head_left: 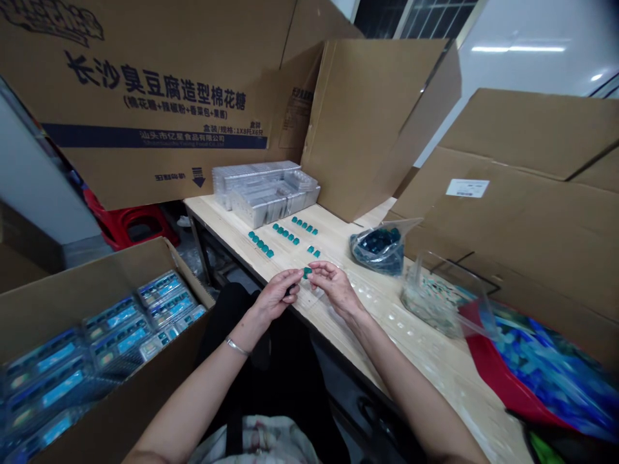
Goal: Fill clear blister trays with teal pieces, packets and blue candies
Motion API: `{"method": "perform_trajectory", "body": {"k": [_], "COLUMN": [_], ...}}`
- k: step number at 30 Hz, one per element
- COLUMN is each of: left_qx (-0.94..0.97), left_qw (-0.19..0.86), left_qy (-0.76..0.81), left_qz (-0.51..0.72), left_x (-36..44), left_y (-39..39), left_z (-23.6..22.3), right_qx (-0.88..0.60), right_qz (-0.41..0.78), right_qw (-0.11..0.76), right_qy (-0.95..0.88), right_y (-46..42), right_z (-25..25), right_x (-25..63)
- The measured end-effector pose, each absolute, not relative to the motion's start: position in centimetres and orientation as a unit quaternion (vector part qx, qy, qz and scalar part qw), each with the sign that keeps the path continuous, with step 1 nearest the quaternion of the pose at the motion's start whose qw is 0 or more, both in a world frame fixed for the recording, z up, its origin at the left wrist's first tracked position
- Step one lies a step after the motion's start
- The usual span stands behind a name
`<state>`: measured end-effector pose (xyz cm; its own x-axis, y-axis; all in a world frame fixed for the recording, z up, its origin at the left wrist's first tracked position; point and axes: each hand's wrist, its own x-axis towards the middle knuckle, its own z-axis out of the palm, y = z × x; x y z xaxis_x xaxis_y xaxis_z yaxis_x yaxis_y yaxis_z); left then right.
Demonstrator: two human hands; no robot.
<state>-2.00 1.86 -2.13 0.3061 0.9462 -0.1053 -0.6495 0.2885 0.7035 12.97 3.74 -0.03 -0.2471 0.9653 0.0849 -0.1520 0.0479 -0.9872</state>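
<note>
Both hands meet just above the near edge of the counter, fingers closed to a pinch. Between the fingertips: one small green piece, gripped by the left hand from one side and the right hand from the other. A dark patch shows beneath the left fingers; whether it is a held object or only the dark clothing behind cannot be told at this size. Left wrist carries a metal bracelet.

On the counter, beyond the hands: three short slanting rows of similar green pieces, pieces set close within each row, rows apart from one another. A separate pair lies nearer the right hand. Behind the rows, a stack of clear plastic trays.

Right of the rows: an open clear bag with dark teal pieces inside. Next to it, a clear plastic container with small pale contents, then a red holder heaped with blue packets.

Left, beside the counter: an open cardboard box containing clear packages with blue labels.
</note>
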Motion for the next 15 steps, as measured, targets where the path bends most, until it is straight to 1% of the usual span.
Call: {"method": "perform_trajectory", "body": {"k": [2,5,10,15], "left_qx": [0.280,0.298,0.327,0.337], "left_qw": [0.778,0.774,0.733,0.747], "left_qy": [0.255,0.263,0.288,0.271], "left_qz": [0.501,0.493,0.522,0.505], "left_x": [-2.06,-2.02,-1.87,-1.90], "left_y": [1.82,1.84,1.97,1.93], "left_z": [-2.04,-2.06,-2.52,-2.71], "right_qx": [-0.376,-0.362,-0.373,-0.357], "right_qz": [0.612,0.666,0.665,0.728], "right_qw": [0.464,0.438,0.454,0.406], "right_qy": [-0.519,-0.483,-0.461,-0.421], "right_y": [3.57,3.38,3.41,3.38], "right_z": [0.13,0.35,0.40,0.61], "right_x": [13.08,13.26,13.54,13.76]}}
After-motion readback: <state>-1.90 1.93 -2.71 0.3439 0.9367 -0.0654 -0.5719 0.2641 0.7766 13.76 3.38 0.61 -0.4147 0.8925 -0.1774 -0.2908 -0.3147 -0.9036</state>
